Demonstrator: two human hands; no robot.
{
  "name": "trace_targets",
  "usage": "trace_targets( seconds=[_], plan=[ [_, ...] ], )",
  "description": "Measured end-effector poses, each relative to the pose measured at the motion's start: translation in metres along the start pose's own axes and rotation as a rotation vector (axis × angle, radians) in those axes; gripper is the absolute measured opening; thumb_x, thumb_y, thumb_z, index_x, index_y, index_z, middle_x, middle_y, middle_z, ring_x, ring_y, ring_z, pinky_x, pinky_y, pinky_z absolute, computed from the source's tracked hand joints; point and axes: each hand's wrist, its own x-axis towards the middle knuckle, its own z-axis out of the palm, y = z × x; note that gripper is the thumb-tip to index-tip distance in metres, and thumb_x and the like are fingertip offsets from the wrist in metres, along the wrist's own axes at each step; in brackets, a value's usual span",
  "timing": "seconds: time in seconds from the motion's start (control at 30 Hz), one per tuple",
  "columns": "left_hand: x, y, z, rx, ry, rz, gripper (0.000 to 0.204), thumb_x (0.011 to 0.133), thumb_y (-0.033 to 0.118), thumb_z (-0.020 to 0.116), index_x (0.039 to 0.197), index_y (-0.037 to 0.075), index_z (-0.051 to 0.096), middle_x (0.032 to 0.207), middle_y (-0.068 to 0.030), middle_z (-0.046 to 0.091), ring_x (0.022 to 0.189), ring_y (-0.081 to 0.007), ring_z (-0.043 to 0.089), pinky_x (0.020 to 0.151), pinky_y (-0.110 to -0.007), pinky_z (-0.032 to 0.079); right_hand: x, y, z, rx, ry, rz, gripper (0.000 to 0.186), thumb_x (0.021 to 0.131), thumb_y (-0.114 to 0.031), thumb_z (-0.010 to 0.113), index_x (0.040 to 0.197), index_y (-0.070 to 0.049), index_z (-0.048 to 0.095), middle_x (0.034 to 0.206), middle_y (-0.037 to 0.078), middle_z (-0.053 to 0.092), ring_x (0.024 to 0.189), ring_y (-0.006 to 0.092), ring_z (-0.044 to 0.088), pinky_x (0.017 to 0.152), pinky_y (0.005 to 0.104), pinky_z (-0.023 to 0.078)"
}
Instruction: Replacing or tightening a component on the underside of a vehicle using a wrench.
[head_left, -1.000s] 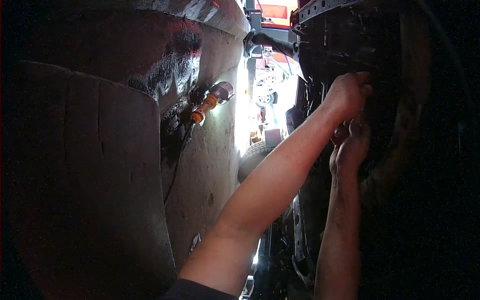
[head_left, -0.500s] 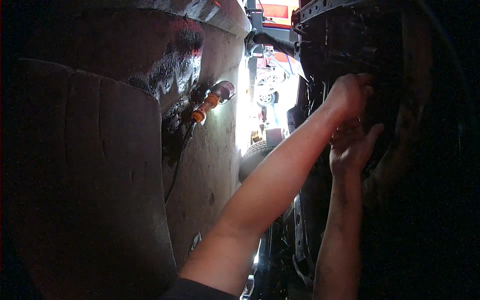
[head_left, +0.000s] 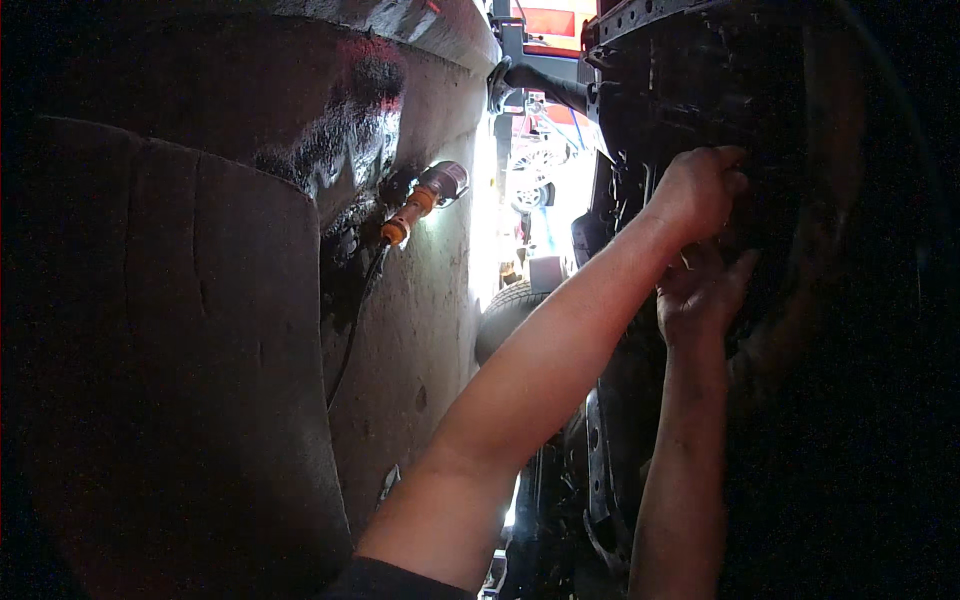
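Observation:
Both my arms reach up into the dark car underside (head_left: 660, 100) on the right. My left hand (head_left: 697, 192) is closed, its fingers curled against the dark parts; whatever they grip is hidden in shadow. Just below it, my right hand (head_left: 700, 298) is raised with the palm toward me. Its thumb stands apart from the fingers, whose tips are lost behind the left hand and in the dark. No object shows in that palm. A slotted metal bracket (head_left: 597, 440) runs between the two forearms.
An orange-handled work lamp (head_left: 410, 215) hangs at a large worn, greasy panel (head_left: 400, 350) on the left, its black cable (head_left: 350, 350) trailing down. Through the bright gap appear a tyre (head_left: 508, 318), a lift post (head_left: 515, 50) and a dark lift arm (head_left: 548, 85).
My right hand has shifted slightly up and left, tucking its fingers closer under the left hand. The left hand stays nearly in place.

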Motion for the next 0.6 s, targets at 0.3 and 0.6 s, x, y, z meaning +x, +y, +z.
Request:
trace_targets(
  seconds=[0.3, 0.6],
  plan=[
    [0.001, 0.003, -0.002, -0.027, -0.026, -0.035, 0.038, 0.088, 0.019, 0.063, 0.123, 0.004, 0.064, 0.109, -0.0260, 0.067, 0.106, -0.0401, 0.063, 0.093, -0.044, 0.050, 0.010, 0.011, -0.022, 0.197, -0.052, 0.197, 0.073, 0.097, -0.071, 0.028, 0.133, -0.012, 0.053, 0.123, 0.005, 0.061, 0.099, 0.0162, 0.058, 0.080, 0.0381, 0.043],
    [-0.001, -0.001, -0.004, 0.027, 0.004, 0.038, 0.047, 0.081, 0.018, 0.068, 0.127, 0.007, 0.061, 0.117, -0.0228, 0.064, 0.114, -0.0402, 0.057, 0.099, -0.045, 0.046, 0.006, 0.007, -0.003, 0.064, -0.104, 0.011, 0.058, 0.106, -0.052, 0.027, 0.132, -0.007, 0.052, 0.105, 0.007, 0.063, 0.074, 0.0146, 0.052, 0.070, 0.0319, 0.042]
  ],
)
